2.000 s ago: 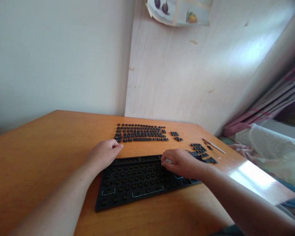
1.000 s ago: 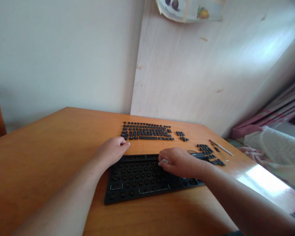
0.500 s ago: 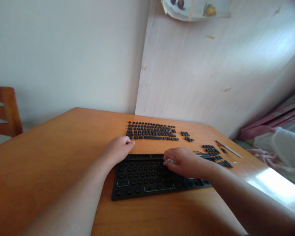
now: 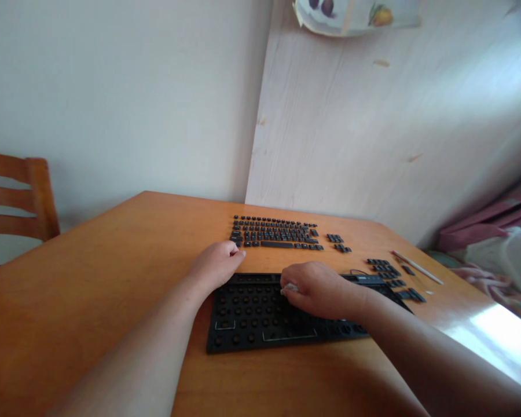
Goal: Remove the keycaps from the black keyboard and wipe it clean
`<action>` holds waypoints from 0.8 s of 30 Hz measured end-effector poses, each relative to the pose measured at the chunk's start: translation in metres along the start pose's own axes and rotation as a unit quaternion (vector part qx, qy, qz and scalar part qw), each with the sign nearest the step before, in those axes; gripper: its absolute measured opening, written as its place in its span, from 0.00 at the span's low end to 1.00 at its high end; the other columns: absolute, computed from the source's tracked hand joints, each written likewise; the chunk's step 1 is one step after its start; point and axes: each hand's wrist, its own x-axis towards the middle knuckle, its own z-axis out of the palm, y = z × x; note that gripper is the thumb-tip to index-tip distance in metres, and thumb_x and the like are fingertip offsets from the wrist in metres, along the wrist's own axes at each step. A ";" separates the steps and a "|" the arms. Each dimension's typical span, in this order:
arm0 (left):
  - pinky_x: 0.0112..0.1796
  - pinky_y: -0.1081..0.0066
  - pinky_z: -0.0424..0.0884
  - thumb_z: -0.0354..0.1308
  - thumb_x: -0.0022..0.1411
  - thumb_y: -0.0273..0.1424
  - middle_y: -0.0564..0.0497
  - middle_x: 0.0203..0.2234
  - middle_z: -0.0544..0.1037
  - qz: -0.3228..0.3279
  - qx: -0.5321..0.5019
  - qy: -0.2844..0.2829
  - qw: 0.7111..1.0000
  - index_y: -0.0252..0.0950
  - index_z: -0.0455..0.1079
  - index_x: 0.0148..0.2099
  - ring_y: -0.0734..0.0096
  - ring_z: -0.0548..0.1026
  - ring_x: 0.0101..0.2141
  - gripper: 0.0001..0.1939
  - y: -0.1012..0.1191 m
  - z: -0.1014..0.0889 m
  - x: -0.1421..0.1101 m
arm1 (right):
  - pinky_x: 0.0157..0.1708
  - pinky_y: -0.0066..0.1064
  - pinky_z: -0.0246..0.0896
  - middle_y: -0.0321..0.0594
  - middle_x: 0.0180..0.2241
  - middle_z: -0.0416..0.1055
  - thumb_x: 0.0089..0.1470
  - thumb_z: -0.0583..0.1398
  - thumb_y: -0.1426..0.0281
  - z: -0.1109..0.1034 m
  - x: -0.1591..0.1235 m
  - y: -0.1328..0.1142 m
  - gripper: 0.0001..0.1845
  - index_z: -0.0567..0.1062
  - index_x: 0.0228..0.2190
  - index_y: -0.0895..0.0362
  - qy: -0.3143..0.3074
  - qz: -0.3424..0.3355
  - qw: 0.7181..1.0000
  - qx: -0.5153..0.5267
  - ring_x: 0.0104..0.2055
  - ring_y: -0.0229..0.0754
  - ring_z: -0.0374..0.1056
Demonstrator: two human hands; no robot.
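Note:
A black keyboard base [image 4: 243, 345] lies on the wooden table, its keycaps off and rows of switches bare. My left hand [image 4: 219, 263] is curled closed at the keyboard's far left corner, its thumb lying along the top; the undersides of the fingers are hidden. Over the upper middle of the board, my right hand [image 4: 312, 288] pinches a small crumpled white tissue [image 4: 290, 287] against the switches. That hand and its forearm cover much of the keyboard's right half.
Behind the keyboard, black keycaps [image 4: 282, 236] lie set out in keyboard order. More keycaps [image 4: 384, 267] are grouped at the right, near a slim white and red stick [image 4: 419, 267]. A wooden chair [image 4: 43, 197] stands left of the table [image 4: 125, 260], and a wall rises behind it.
My right hand has slid left across the switches with the tissue. My left hand keeps its place at the corner. The whole view has shifted slightly.

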 end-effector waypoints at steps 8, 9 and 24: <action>0.26 0.71 0.55 0.50 0.62 0.45 0.51 0.25 0.76 -0.007 -0.007 -0.013 1.000 0.39 0.69 0.29 0.67 0.71 0.27 0.17 0.004 -0.003 -0.002 | 0.33 0.28 0.53 0.40 0.32 0.76 0.56 0.56 0.69 0.001 0.006 -0.012 0.08 0.75 0.33 0.56 0.001 -0.007 1.000 0.012 0.33 0.40 0.68; 0.26 0.71 0.55 0.50 0.62 0.45 0.50 0.25 0.76 -0.005 -0.008 -0.013 1.000 0.39 0.69 0.29 0.67 0.71 0.27 0.17 0.004 -0.004 -0.002 | 0.33 0.28 0.53 0.40 0.32 0.76 0.56 0.56 0.69 0.001 0.005 -0.011 0.08 0.75 0.33 0.56 0.000 -0.007 1.000 0.010 0.33 0.40 0.68; 0.26 0.71 0.54 0.50 0.62 0.45 0.50 0.25 0.77 -0.013 -0.006 -0.007 1.000 0.39 0.70 0.30 0.67 0.71 0.26 0.17 0.004 -0.003 -0.003 | 0.32 0.29 0.52 0.41 0.31 0.76 0.55 0.56 0.69 -0.002 0.010 -0.017 0.08 0.75 0.32 0.56 -0.008 -0.005 1.000 -0.004 0.33 0.41 0.67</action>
